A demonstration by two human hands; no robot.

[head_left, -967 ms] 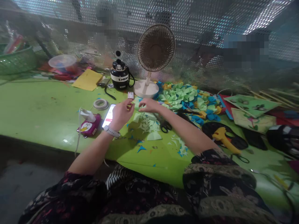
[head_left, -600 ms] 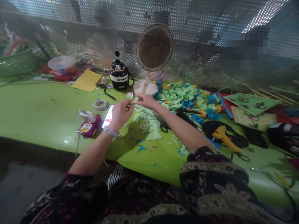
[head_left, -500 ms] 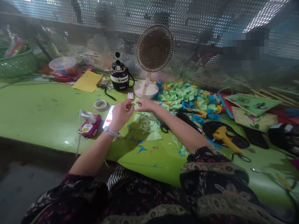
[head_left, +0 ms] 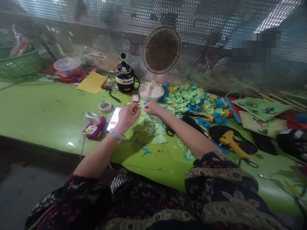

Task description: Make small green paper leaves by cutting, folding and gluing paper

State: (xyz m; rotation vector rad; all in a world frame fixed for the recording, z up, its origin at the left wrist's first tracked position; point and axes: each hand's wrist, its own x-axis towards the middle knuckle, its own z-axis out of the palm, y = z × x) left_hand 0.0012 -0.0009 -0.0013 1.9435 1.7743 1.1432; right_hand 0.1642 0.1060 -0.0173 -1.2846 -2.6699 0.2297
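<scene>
My left hand (head_left: pixel 130 115), a pale watch (head_left: pixel 117 134) on its wrist, has its thumb and fingers curled in a pinch. Just to its right, my right hand (head_left: pixel 153 108) is closed too, fingertips facing the left ones across a small gap. Whatever either pinches is too small to make out against the pale green paper behind. Below the hands lie light green paper scraps (head_left: pixel 153 126) and a folded-looking green paper piece (head_left: pixel 160 138). Dark-handled scissors (head_left: pixel 170 131) rest under my right forearm. A lit phone (head_left: pixel 113 118) lies beside my left hand.
Behind stand a fan (head_left: pixel 152 92) and a black bottle (head_left: pixel 124 81). Cut green, blue and yellow paper pieces (head_left: pixel 187 97) are heaped right. A tape roll (head_left: pixel 106 107) and purple power adapter (head_left: pixel 94 129) lie left; a yellow glue gun (head_left: pixel 231 143) lies right.
My hands have drawn slightly apart, and the right fingers have curled in more tightly. The whole view has shifted a little; the things on the table stay where they were.
</scene>
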